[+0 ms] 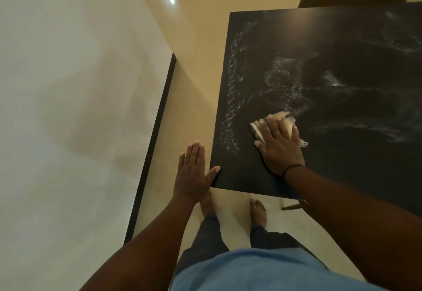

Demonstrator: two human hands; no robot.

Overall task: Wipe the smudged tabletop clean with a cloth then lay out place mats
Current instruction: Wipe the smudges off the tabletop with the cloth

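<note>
The right hand [279, 148] lies flat, fingers straight, pressing a pale cloth [286, 125] onto the black tabletop [331, 39] near the table's lower left corner, at centre frame. White smears [233, 98] streak the tabletop along its left edge and across the middle toward the right. The left hand [194, 172] is spread open, holding nothing, just off the table's left edge, its thumb touching the corner. Bare feet [258, 210] stand on the tiled floor [196, 46] below.
</note>
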